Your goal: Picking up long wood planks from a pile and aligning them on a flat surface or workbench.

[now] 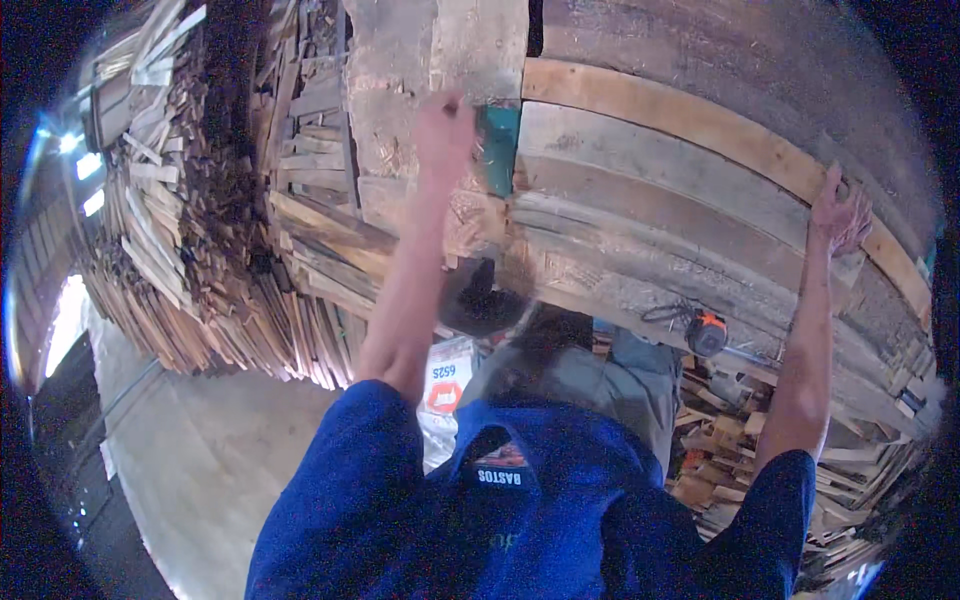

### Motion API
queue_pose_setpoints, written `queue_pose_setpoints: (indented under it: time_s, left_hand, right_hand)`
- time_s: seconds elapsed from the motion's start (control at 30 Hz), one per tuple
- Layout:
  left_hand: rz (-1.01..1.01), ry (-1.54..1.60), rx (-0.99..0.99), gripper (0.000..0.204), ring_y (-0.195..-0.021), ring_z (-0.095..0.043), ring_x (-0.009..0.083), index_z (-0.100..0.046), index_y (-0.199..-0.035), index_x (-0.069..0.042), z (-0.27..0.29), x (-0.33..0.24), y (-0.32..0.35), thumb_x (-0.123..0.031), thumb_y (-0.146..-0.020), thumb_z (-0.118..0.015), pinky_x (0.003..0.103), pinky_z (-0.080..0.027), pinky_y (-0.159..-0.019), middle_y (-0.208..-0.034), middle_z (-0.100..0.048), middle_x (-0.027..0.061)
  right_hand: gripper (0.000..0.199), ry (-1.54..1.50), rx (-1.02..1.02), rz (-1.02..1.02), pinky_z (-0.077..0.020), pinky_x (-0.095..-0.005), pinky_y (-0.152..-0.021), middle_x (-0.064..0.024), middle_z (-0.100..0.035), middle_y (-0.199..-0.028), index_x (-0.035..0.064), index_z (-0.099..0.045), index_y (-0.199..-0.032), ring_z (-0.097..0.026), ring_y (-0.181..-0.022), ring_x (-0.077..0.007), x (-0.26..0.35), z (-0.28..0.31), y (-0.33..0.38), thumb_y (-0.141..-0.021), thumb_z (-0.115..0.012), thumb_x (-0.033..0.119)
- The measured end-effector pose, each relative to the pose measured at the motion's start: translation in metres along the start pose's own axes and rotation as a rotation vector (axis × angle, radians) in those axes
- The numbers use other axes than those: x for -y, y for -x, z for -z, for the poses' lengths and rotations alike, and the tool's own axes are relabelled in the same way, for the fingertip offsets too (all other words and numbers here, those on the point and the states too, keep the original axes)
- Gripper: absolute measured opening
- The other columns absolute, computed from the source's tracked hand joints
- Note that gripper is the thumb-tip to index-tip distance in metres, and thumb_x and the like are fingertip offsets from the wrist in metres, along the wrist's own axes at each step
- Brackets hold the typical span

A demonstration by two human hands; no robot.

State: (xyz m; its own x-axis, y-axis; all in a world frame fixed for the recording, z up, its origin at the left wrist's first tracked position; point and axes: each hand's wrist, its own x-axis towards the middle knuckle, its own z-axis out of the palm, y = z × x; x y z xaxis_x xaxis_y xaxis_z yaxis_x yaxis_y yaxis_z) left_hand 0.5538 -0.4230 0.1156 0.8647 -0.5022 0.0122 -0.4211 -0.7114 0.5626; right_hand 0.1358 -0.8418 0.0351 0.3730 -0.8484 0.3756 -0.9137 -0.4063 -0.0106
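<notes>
A long pale wooden plank [660, 100] lies across the bench from the middle toward the right. My right hand [842, 218] grips this plank near its right part, thumb at the far edge and fingers over it. To the left of the plank's end, my left hand [445, 135] is raised over the worn boards with its fingers closed. Whatever may be in that hand is hidden. A green surface [500, 150] shows in a gap just right of my left hand. Other greyish boards [640, 160] lie along the near side of the plank.
A black and orange tape measure [707, 333] sits on the bench's near edge. Stacked wood strips [180, 270] stand at the left, and offcuts [720, 450] are piled below right. A black round object [485, 295] is near my left forearm. A pale sheet [230, 460] covers the lower left.
</notes>
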Motion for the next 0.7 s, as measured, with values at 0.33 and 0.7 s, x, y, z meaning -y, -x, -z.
queue_pose_setpoints:
  time_s: [0.33,0.7]
  left_hand:
    - [0.155,-0.135,0.384,0.027,-0.096,-0.062,0.0305,-0.063,-0.107,0.0,0.068,0.033,0.127,-0.009,-0.082,-0.067,0.041,-0.051,-0.079,-0.1,-0.064,0.0181]
    - [-0.14,-0.164,0.359,0.037,-0.097,-0.06,0.0424,-0.058,-0.109,-0.003,0.059,0.033,0.142,-0.007,-0.074,-0.071,0.048,-0.049,-0.084,-0.097,-0.062,0.0211]
  right_hand:
    - [0.059,-0.124,0.025,-0.005,-0.0285,-0.0473,-0.108,-0.0145,-0.061,-0.125,0.0097,-0.068,-0.113,-0.052,-0.121,-0.0331,0.005,0.004,-0.005,-0.087,-0.057,0.061]
    - [0.062,-0.077,0.02,-0.046,-0.029,-0.0493,-0.107,-0.018,-0.062,-0.122,0.0041,-0.067,-0.113,-0.049,-0.122,-0.0337,0.013,0.013,-0.002,-0.087,-0.057,0.059]
